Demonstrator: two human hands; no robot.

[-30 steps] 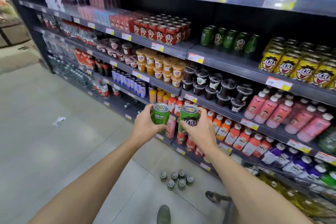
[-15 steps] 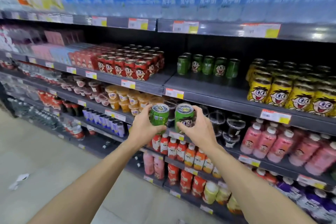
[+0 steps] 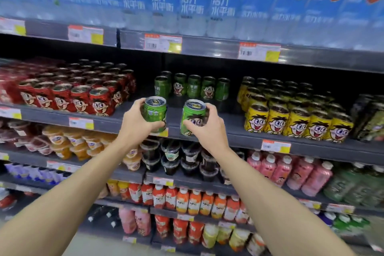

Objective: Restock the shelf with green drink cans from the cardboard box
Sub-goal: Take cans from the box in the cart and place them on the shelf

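At the shelf (image 3: 207,129), each hand's grip holds a green can (image 3: 154,113)

I see bare shelf (image 3: 145,110) in front of the green cans (image 3: 193,87) at the back; red cans (image 3: 83,100) wall the left, yellow cans (image 3: 291,118) the right.

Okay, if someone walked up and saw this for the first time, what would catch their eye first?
Probably the two green cans held up at centre, one in the left hand, one in the right hand, before the shelf gap. Behind them stands a short row of green cans, flanked by red cans on the left and yellow cans on the right.
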